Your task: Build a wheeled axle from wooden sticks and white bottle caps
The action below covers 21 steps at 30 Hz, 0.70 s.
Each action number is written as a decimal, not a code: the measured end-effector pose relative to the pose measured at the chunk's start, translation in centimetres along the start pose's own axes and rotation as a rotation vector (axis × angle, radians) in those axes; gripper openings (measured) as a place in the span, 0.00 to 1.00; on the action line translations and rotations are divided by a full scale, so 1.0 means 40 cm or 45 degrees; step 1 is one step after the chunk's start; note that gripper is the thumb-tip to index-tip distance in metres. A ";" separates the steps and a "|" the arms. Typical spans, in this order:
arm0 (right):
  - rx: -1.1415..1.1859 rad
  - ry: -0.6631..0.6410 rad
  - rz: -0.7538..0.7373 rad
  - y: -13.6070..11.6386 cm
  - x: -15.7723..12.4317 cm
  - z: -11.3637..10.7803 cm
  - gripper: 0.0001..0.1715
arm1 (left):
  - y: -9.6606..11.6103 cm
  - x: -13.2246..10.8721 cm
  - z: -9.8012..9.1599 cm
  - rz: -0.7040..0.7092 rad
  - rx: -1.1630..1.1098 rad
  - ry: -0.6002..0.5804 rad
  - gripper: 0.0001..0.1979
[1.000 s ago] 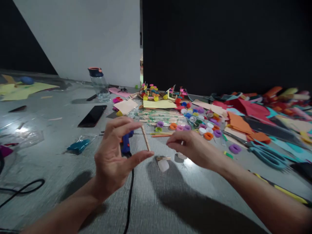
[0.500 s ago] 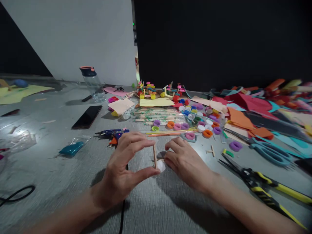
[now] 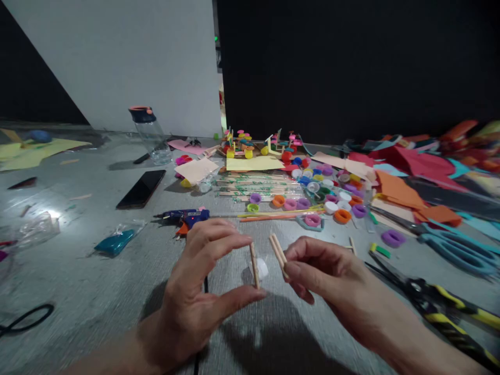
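The two hands are apart from each other above the near middle of the desk (image 3: 128, 297), each pinching wood. The left hand (image 3: 199, 284) holds a short stick (image 3: 255, 268) nearly upright, one end against the thumb and the other against the fingertips. The right hand (image 3: 332, 276) grips a pair of sticks (image 3: 278, 253) between thumb and fingers; the two lie side by side, tilted, with their upper ends leaning left. The pair and the short stick are near each other with a gap between them. A small white piece (image 3: 261, 269) shows on the desk just behind the short stick, partly hidden by it.

Beyond the left hand lies a blue glue gun (image 3: 183, 215), its nozzle facing left. Farther left are a packet (image 3: 115, 241) of something teal, a dark phone (image 3: 142, 189) and, farther back, a clear bottle (image 3: 151, 138). At the far middle, a bundle of thin sticks (image 3: 253, 186) lies in front of a sheet of yellow paper (image 3: 253, 164). Colourful rings and caps (image 3: 342, 216) are scattered to the right of it. On the right, pliers (image 3: 420, 290) with black and yellow handles lie near the right hand, and blue-handled scissors (image 3: 453, 249) rest farther back.
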State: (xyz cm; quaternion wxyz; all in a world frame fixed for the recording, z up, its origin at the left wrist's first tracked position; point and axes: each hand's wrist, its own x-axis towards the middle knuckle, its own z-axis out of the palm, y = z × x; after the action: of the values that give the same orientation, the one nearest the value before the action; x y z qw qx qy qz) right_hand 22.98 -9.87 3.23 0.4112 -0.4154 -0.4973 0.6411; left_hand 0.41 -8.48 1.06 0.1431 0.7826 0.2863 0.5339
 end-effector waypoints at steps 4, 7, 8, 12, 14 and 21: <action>0.255 -0.034 0.083 0.015 -0.015 0.028 0.16 | 0.018 -0.003 0.002 0.045 0.103 -0.010 0.26; 0.373 -0.017 0.074 0.021 -0.021 0.046 0.17 | 0.025 -0.003 0.005 0.061 0.135 0.006 0.25; 0.404 -0.019 0.068 0.022 -0.022 0.051 0.17 | 0.027 -0.003 0.006 0.062 0.138 0.010 0.25; 0.436 0.008 0.061 0.025 -0.024 0.063 0.17 | 0.028 -0.005 0.009 0.018 0.101 0.014 0.25; 0.418 0.022 0.055 0.028 -0.024 0.066 0.17 | 0.027 -0.006 0.009 -0.006 0.080 0.015 0.25; 0.375 0.046 0.032 0.033 -0.021 0.074 0.21 | 0.031 -0.004 0.014 -0.008 0.089 0.011 0.26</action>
State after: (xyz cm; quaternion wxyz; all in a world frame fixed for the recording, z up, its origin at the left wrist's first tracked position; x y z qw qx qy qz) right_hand 20.30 -11.76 2.52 0.4684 -0.3683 -0.3852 0.7047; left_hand 1.23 -9.51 1.37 0.1161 0.7838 0.3079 0.5266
